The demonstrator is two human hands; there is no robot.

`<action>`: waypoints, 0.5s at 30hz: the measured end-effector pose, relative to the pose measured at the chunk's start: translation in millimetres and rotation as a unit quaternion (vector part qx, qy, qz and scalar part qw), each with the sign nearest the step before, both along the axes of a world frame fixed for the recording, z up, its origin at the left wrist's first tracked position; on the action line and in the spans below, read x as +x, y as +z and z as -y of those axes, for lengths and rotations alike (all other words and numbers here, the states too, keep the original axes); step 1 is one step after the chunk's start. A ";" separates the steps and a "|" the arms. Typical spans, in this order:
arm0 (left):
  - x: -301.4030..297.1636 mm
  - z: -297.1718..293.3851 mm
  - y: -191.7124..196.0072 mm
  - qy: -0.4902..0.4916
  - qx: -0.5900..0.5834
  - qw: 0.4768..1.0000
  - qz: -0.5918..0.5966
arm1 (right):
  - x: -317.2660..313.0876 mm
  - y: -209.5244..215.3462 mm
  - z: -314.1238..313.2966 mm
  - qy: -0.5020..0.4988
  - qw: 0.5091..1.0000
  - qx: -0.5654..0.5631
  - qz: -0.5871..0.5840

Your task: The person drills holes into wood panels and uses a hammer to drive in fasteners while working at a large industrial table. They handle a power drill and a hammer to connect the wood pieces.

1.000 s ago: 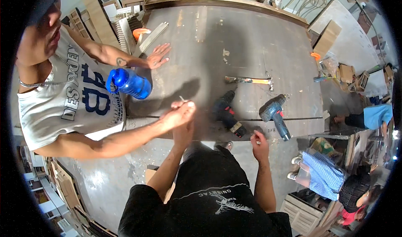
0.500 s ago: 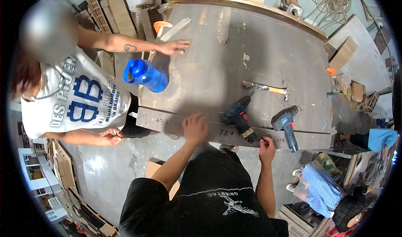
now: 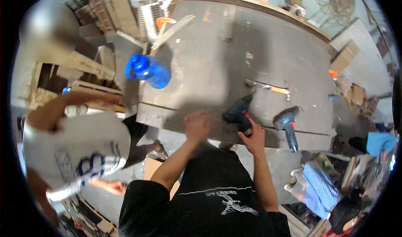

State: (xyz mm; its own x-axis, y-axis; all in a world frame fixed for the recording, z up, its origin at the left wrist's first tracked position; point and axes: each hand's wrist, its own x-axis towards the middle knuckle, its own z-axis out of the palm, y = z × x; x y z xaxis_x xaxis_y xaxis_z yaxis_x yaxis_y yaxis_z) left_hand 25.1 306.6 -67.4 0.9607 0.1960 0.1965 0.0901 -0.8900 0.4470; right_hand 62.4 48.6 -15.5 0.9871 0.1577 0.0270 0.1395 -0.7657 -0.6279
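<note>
A black cordless drill (image 3: 237,112) with red accents lies on the big grey-brown panel (image 3: 201,61), close to its near edge. My right hand (image 3: 254,139) is around the battery end of its handle, thumb on one side and fingers on the other, covering that end. To the left, my left hand (image 3: 197,125) rests on the near strip of the panel with its fingers extended, slightly blurred and holding nothing. Right of my right hand lies a second, blue-grey cordless drill (image 3: 287,126). Beyond the drills is a hammer (image 3: 270,88) with an orange and black handle.
A blue water bottle (image 3: 151,73) stands at the panel's left side. Behind it are an orange-handled tool (image 3: 165,21) and a wooden strip (image 3: 173,32). A co-worker in a white shirt (image 3: 83,145) is at the left. Another person in blue (image 3: 320,189) is at the lower right.
My right hand has moved from the panel's near edge up and left onto the drill's handle end. The co-worker's arm has left the panel and their body has turned away. The narrow piece at the far side is gone.
</note>
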 end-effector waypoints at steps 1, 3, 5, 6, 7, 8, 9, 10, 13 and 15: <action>-2.2 -1.7 -1.2 0.012 0.010 1.000 0.010 | 0.8 8.1 -7.8 0.004 0.999 -0.036 -0.013; -4.4 -4.9 -5.5 0.011 0.002 1.000 0.010 | -0.5 -8.3 -3.1 -0.008 0.999 -0.003 -0.053; -4.0 -4.1 -3.3 0.005 0.004 1.000 0.026 | 5.6 2.3 -11.3 0.016 0.999 -0.029 0.004; -3.0 -2.1 -0.9 0.014 0.015 0.999 0.040 | 8.8 7.6 -15.0 -0.002 1.000 -0.016 -0.012; -2.7 -1.4 2.0 -0.003 0.011 0.999 0.044 | 13.6 15.5 -22.5 -0.017 1.000 0.001 -0.026; -1.5 0.4 4.3 -0.001 0.017 0.999 0.035 | 20.5 16.3 -29.7 -0.027 1.000 0.002 0.003; -0.5 2.4 6.2 -0.001 0.025 0.999 0.027 | 28.4 15.3 -36.8 -0.038 0.999 0.004 0.031; -1.2 3.7 7.9 -0.004 0.018 1.000 0.008 | 37.5 12.2 -45.4 -0.049 0.998 0.004 0.041; -0.8 8.0 10.8 -0.009 0.033 0.999 -0.014 | 67.9 -2.2 -60.2 -0.035 0.992 0.062 0.104; -1.2 9.9 12.4 -0.027 0.030 0.999 -0.008 | 76.9 7.3 -62.8 -0.024 0.990 0.092 0.100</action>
State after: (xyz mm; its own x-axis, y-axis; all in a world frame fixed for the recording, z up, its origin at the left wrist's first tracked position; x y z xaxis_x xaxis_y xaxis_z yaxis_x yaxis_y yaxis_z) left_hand 23.9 296.7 -55.1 0.9725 0.1325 0.1913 0.0481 -0.9189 0.3917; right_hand 139.3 111.4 -8.2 0.9654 0.0850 0.2465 0.2414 -0.6490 -0.7215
